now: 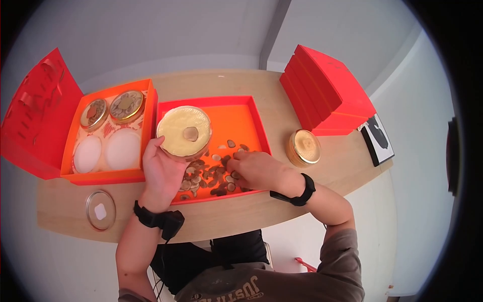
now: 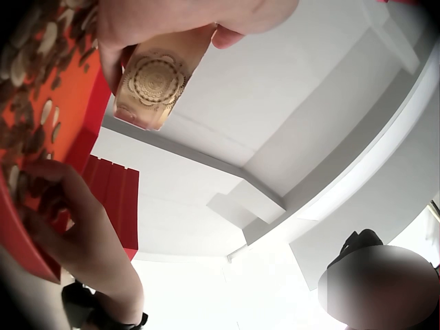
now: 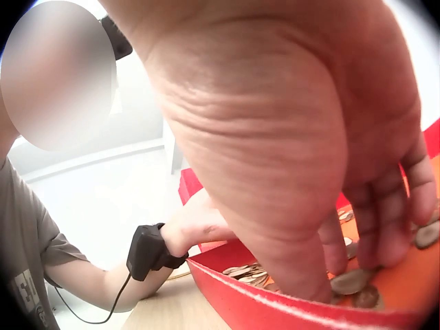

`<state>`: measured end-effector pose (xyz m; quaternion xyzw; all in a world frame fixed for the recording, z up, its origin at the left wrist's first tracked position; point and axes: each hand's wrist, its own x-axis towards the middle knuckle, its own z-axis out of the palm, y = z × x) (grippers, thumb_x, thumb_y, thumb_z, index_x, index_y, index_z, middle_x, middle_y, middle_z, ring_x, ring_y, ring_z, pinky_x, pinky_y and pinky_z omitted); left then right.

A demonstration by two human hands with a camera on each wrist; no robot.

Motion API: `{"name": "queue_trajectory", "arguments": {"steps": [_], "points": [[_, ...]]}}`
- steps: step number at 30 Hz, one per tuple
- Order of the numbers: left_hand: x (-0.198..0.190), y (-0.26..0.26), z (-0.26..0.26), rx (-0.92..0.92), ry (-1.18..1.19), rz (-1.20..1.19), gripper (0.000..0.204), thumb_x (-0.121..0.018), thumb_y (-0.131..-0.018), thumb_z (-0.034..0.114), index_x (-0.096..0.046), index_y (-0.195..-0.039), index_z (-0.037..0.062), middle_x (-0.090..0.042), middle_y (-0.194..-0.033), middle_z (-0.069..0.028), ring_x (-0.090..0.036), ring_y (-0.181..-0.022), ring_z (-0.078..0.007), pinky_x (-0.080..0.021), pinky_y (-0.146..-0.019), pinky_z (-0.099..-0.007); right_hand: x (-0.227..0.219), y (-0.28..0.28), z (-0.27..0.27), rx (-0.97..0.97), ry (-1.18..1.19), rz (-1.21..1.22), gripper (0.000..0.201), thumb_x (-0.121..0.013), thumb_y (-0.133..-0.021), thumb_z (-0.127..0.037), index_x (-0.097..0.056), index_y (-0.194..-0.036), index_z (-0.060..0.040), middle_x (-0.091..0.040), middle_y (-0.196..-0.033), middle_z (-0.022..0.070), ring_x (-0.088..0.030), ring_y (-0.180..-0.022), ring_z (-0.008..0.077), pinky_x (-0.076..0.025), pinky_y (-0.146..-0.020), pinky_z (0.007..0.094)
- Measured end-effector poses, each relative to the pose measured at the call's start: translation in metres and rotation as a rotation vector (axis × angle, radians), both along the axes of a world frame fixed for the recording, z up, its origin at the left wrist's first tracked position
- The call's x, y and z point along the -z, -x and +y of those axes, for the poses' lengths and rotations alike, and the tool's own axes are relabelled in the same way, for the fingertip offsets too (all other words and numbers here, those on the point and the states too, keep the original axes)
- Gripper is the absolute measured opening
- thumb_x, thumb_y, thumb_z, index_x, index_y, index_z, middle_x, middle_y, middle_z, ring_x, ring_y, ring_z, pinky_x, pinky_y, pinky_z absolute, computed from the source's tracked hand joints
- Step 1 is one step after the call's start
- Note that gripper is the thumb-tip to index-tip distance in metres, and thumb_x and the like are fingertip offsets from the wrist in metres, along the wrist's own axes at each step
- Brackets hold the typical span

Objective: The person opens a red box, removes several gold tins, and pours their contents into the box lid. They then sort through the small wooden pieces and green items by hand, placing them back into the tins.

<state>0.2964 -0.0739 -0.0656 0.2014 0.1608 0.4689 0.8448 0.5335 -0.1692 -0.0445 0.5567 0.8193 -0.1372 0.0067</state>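
Observation:
My left hand [image 1: 163, 173] grips a round tub [image 1: 173, 143] from below and the side, its pale yellow face turned up. One brown-edged dried slice [image 1: 190, 133] lies on that face. In the left wrist view, the tub's gold side [image 2: 157, 81] shows a round embossed pattern. My right hand [image 1: 259, 171] reaches down into a red box tray [image 1: 236, 110] with an orange floor. Its fingertips are among many loose dried slices [image 1: 204, 176], some dark brown, some pale. In the right wrist view, the thumb and fingers point down, spaced apart, beside a slice [image 3: 350, 282].
At left, an open red gift box [image 1: 105, 176] holds two lidded round tins [image 1: 127, 105] and has two round hollows. A clear lid [image 1: 100, 210] lies near the front edge. At right are another gold tub [image 1: 304, 147], stacked red boxes [image 1: 327, 90] and a black-and-white box [image 1: 377, 138].

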Motion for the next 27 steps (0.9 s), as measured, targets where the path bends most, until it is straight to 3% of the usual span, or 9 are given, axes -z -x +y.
{"name": "queue_trajectory", "arguments": {"steps": [4,6,13,15,19,27], "points": [[0.002,0.000,0.001,-0.004,0.004,-0.011,0.058,-0.047,-0.099,0.028,-0.040,-0.150,0.0016,-0.044,-0.156,-0.0171,-0.041,-0.146,-0.0351,-0.032,-0.120,-0.0550,0.002,-0.001,0.003,-0.006,-0.001,-0.011,0.023,-0.071,-0.092,-0.024,-0.066,-0.107,-0.0063,-0.063,-0.102,0.0098,-0.067,-0.093,0.0303,-0.055,-0.079,0.0423],[0.000,0.000,0.001,-0.007,0.007,-0.020,0.056,-0.048,-0.099,0.027,-0.041,-0.148,0.0005,-0.045,-0.154,-0.0175,-0.043,-0.144,-0.0351,-0.035,-0.119,-0.0559,-0.003,-0.003,0.003,0.038,0.068,0.003,0.021,-0.068,-0.092,-0.019,-0.067,-0.107,-0.0039,-0.065,-0.103,0.0146,-0.066,-0.100,0.0327,-0.055,-0.081,0.0437],[-0.003,0.000,-0.002,-0.031,0.014,0.005,0.056,-0.048,-0.098,0.025,-0.041,-0.147,-0.0006,-0.046,-0.152,-0.0180,-0.044,-0.143,-0.0351,-0.037,-0.116,-0.0570,-0.008,-0.009,-0.001,0.126,0.029,-0.006,0.026,-0.072,-0.090,-0.021,-0.067,-0.110,-0.0062,-0.064,-0.107,0.0108,-0.066,-0.101,0.0316,-0.055,-0.082,0.0419],[-0.001,0.000,-0.001,-0.022,0.006,0.008,0.057,-0.048,-0.099,0.027,-0.041,-0.148,0.0007,-0.045,-0.154,-0.0175,-0.042,-0.144,-0.0352,-0.034,-0.118,-0.0563,-0.005,-0.007,-0.003,0.118,0.021,0.006,0.024,-0.071,-0.089,-0.022,-0.065,-0.102,-0.0030,-0.064,-0.103,0.0140,-0.065,-0.101,0.0323,-0.055,-0.082,0.0431],[0.002,0.000,0.002,-0.003,0.002,0.000,0.058,-0.047,-0.099,0.029,-0.040,-0.150,0.0021,-0.044,-0.156,-0.0168,-0.040,-0.146,-0.0354,-0.031,-0.121,-0.0555,0.001,-0.011,-0.001,0.060,0.045,-0.004,0.023,-0.071,-0.089,-0.022,-0.064,-0.100,-0.0027,-0.064,-0.104,0.0143,-0.065,-0.101,0.0324,-0.055,-0.082,0.0435],[-0.001,0.000,0.000,-0.009,0.002,0.004,0.058,-0.048,-0.099,0.029,-0.039,-0.150,0.0024,-0.044,-0.156,-0.0164,-0.040,-0.146,-0.0350,-0.031,-0.120,-0.0555,0.004,-0.017,-0.001,0.081,-0.139,0.047,0.013,-0.072,-0.088,-0.016,-0.071,-0.097,-0.0072,-0.067,-0.091,0.0077,-0.067,-0.088,0.0293,-0.055,-0.079,0.0409]]}}
